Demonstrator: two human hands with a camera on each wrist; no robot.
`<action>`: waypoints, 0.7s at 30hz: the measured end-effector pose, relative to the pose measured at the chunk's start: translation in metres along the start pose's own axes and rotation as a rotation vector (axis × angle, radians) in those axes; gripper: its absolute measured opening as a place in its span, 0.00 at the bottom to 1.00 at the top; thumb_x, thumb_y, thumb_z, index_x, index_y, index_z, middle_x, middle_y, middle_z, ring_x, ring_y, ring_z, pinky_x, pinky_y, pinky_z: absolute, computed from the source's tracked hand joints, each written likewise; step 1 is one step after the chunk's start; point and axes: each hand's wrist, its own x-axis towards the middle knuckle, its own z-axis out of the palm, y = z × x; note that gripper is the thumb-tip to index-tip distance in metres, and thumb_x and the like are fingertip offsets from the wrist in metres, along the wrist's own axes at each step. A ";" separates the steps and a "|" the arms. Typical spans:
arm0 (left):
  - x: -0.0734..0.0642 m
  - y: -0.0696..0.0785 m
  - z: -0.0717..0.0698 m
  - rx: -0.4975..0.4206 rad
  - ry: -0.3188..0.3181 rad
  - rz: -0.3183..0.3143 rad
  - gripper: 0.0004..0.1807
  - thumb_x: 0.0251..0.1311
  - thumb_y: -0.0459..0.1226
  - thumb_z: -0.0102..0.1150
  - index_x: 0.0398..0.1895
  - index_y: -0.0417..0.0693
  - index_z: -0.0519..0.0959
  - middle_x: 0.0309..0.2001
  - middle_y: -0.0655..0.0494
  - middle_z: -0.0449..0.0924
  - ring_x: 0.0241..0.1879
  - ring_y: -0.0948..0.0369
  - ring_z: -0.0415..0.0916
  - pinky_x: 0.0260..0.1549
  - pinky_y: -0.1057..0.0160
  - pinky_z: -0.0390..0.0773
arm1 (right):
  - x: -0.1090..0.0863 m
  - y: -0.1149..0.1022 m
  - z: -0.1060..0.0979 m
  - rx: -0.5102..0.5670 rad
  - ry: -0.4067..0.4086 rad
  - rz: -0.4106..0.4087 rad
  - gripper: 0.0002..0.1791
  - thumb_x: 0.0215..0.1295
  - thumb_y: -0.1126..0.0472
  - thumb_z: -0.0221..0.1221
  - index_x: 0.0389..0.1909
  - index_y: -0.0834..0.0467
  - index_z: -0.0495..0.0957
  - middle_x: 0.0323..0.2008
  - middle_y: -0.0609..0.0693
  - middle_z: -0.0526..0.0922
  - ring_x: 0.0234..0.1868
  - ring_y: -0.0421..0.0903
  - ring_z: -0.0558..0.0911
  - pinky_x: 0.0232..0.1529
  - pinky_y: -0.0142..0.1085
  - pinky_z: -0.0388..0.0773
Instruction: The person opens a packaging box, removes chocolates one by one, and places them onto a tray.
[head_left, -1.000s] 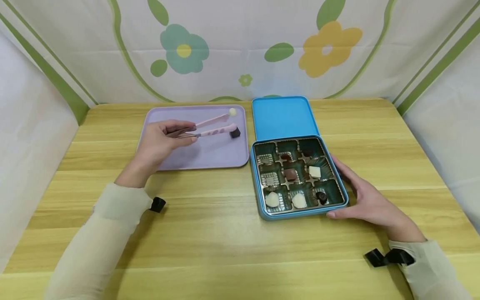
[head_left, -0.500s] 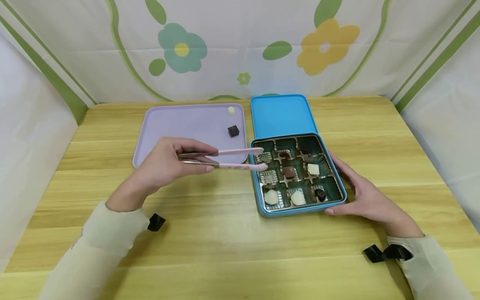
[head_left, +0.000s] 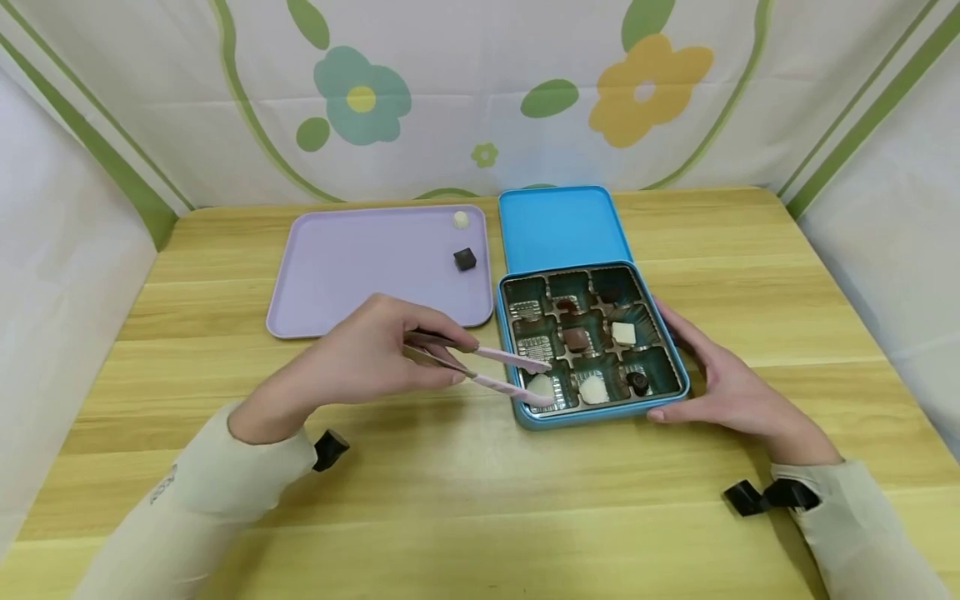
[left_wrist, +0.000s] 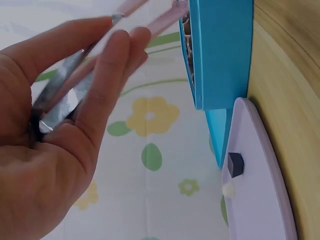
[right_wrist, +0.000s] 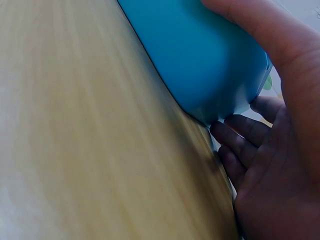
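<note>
My left hand (head_left: 375,350) grips a pair of tongs (head_left: 513,360) with metal arms and pink tips. The tips stand apart over the front-left compartment of a blue tin (head_left: 600,412), on either side of a white round chocolate (head_left: 540,387). Around the tin's right front corner, my right hand (head_left: 738,400) holds with thumb in front and fingers along the side. Inside the divided tray are another white round chocolate (head_left: 593,389), a dark round one (head_left: 637,383), a brown square (head_left: 576,339) and a white square (head_left: 623,333). The left wrist view shows the tongs (left_wrist: 70,95) between thumb and fingers.
Left of the tin lies a lilac tray (head_left: 337,258) with a dark chocolate cube (head_left: 465,259) and a small white ball (head_left: 461,219) near its right edge. The blue lid (head_left: 564,225) lies behind the tin. A flowered cloth (head_left: 450,92) hangs behind the wooden table (head_left: 450,517).
My left hand has brought the tongs from over the dark cube on the tray, right and toward me, to the tin's front-left compartment. The cube stays on the tray. My right hand keeps its hold.
</note>
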 end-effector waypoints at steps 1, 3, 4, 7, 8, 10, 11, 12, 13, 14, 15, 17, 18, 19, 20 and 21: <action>0.002 0.001 0.002 0.017 0.000 0.005 0.16 0.59 0.28 0.77 0.50 0.48 0.92 0.47 0.55 0.93 0.40 0.65 0.91 0.46 0.66 0.90 | 0.000 0.000 0.000 -0.001 0.000 -0.003 0.77 0.49 0.62 0.85 0.89 0.33 0.41 0.88 0.40 0.49 0.85 0.56 0.53 0.75 0.75 0.53; 0.006 0.004 0.005 0.052 0.001 0.020 0.15 0.59 0.27 0.77 0.49 0.47 0.92 0.46 0.55 0.93 0.39 0.66 0.91 0.44 0.67 0.90 | 0.000 0.000 0.000 -0.006 0.000 -0.006 0.77 0.49 0.62 0.85 0.89 0.33 0.40 0.88 0.40 0.50 0.85 0.55 0.53 0.75 0.75 0.53; 0.008 0.005 0.006 0.069 0.003 0.032 0.14 0.59 0.27 0.77 0.48 0.46 0.92 0.45 0.55 0.93 0.39 0.67 0.91 0.43 0.67 0.90 | 0.000 0.000 0.000 -0.007 0.001 -0.007 0.77 0.49 0.62 0.85 0.89 0.33 0.40 0.88 0.40 0.50 0.85 0.55 0.53 0.75 0.75 0.53; 0.013 0.010 0.009 0.134 0.013 0.082 0.12 0.58 0.26 0.76 0.44 0.46 0.93 0.41 0.56 0.93 0.36 0.69 0.89 0.40 0.67 0.89 | -0.001 0.000 0.000 -0.006 0.000 -0.002 0.77 0.49 0.62 0.85 0.89 0.33 0.40 0.88 0.41 0.50 0.85 0.55 0.53 0.77 0.71 0.54; 0.014 0.013 0.009 0.160 0.016 0.095 0.12 0.57 0.26 0.75 0.43 0.46 0.93 0.40 0.57 0.93 0.34 0.69 0.88 0.38 0.67 0.88 | -0.001 0.000 0.000 -0.006 -0.001 -0.001 0.77 0.49 0.62 0.85 0.88 0.32 0.40 0.88 0.41 0.50 0.85 0.55 0.54 0.78 0.69 0.55; 0.017 0.020 0.010 0.209 0.016 0.105 0.11 0.56 0.26 0.75 0.41 0.46 0.93 0.37 0.59 0.92 0.30 0.70 0.84 0.34 0.68 0.85 | -0.001 0.000 0.000 -0.013 -0.002 0.004 0.77 0.49 0.62 0.85 0.88 0.32 0.40 0.88 0.41 0.50 0.85 0.55 0.54 0.80 0.60 0.57; 0.018 0.025 0.010 0.234 0.011 0.103 0.11 0.55 0.26 0.75 0.40 0.46 0.93 0.35 0.59 0.92 0.28 0.70 0.81 0.31 0.68 0.83 | -0.001 -0.001 -0.001 -0.013 -0.003 0.006 0.77 0.49 0.62 0.85 0.88 0.31 0.40 0.88 0.41 0.50 0.84 0.55 0.54 0.80 0.58 0.58; 0.020 0.031 0.011 0.262 0.004 0.099 0.10 0.55 0.26 0.75 0.39 0.46 0.93 0.34 0.60 0.91 0.26 0.69 0.79 0.29 0.68 0.80 | -0.001 -0.001 -0.001 -0.018 -0.003 0.009 0.77 0.49 0.62 0.85 0.88 0.31 0.40 0.88 0.41 0.51 0.84 0.55 0.55 0.80 0.55 0.59; 0.022 0.036 0.012 0.291 -0.004 0.093 0.10 0.54 0.26 0.74 0.37 0.46 0.93 0.32 0.60 0.90 0.25 0.68 0.76 0.27 0.67 0.78 | -0.001 -0.001 -0.001 -0.016 -0.003 0.009 0.77 0.49 0.62 0.85 0.88 0.31 0.40 0.88 0.42 0.51 0.84 0.55 0.55 0.80 0.56 0.59; 0.025 0.042 0.014 0.317 -0.017 0.082 0.09 0.54 0.26 0.73 0.36 0.46 0.93 0.31 0.60 0.90 0.25 0.67 0.75 0.26 0.67 0.76 | -0.001 -0.001 -0.001 -0.014 -0.004 0.009 0.77 0.49 0.63 0.85 0.88 0.31 0.40 0.88 0.42 0.51 0.84 0.56 0.55 0.80 0.59 0.58; 0.027 0.048 0.015 0.338 -0.032 0.070 0.09 0.54 0.25 0.72 0.35 0.46 0.93 0.31 0.60 0.90 0.25 0.66 0.75 0.25 0.67 0.75 | -0.001 -0.001 -0.001 -0.014 -0.004 0.008 0.77 0.49 0.62 0.85 0.88 0.31 0.40 0.88 0.42 0.50 0.84 0.57 0.54 0.79 0.61 0.58; 0.033 0.058 0.018 0.396 -0.062 0.043 0.09 0.54 0.25 0.69 0.33 0.45 0.92 0.31 0.59 0.90 0.27 0.65 0.77 0.26 0.68 0.76 | 0.000 -0.001 -0.001 -0.010 -0.006 0.008 0.77 0.49 0.62 0.85 0.88 0.31 0.40 0.88 0.42 0.50 0.85 0.59 0.54 0.77 0.71 0.55; 0.036 0.063 0.020 0.425 -0.076 0.026 0.09 0.53 0.24 0.68 0.32 0.44 0.92 0.31 0.58 0.89 0.29 0.64 0.78 0.27 0.68 0.76 | 0.001 -0.001 -0.001 -0.011 -0.006 0.007 0.78 0.48 0.62 0.86 0.88 0.32 0.40 0.88 0.41 0.49 0.85 0.59 0.53 0.76 0.72 0.55; 0.039 0.068 0.022 0.454 -0.091 0.006 0.10 0.53 0.24 0.67 0.32 0.44 0.91 0.32 0.58 0.89 0.30 0.63 0.78 0.26 0.68 0.75 | 0.001 -0.001 -0.001 -0.006 -0.006 0.006 0.77 0.48 0.62 0.86 0.88 0.32 0.40 0.88 0.41 0.49 0.86 0.61 0.52 0.74 0.76 0.53; 0.042 0.071 0.025 0.478 -0.105 -0.012 0.10 0.53 0.23 0.66 0.32 0.43 0.91 0.33 0.57 0.90 0.33 0.61 0.79 0.27 0.69 0.75 | 0.001 -0.001 -0.001 -0.008 -0.004 0.007 0.78 0.48 0.61 0.86 0.89 0.32 0.40 0.88 0.41 0.48 0.86 0.61 0.51 0.74 0.77 0.52; 0.044 0.075 0.027 0.498 -0.114 -0.029 0.11 0.52 0.22 0.65 0.32 0.43 0.91 0.35 0.55 0.90 0.34 0.60 0.79 0.27 0.69 0.74 | 0.001 -0.001 -0.001 -0.009 -0.003 0.006 0.78 0.48 0.61 0.86 0.89 0.32 0.40 0.88 0.41 0.48 0.86 0.61 0.51 0.74 0.77 0.52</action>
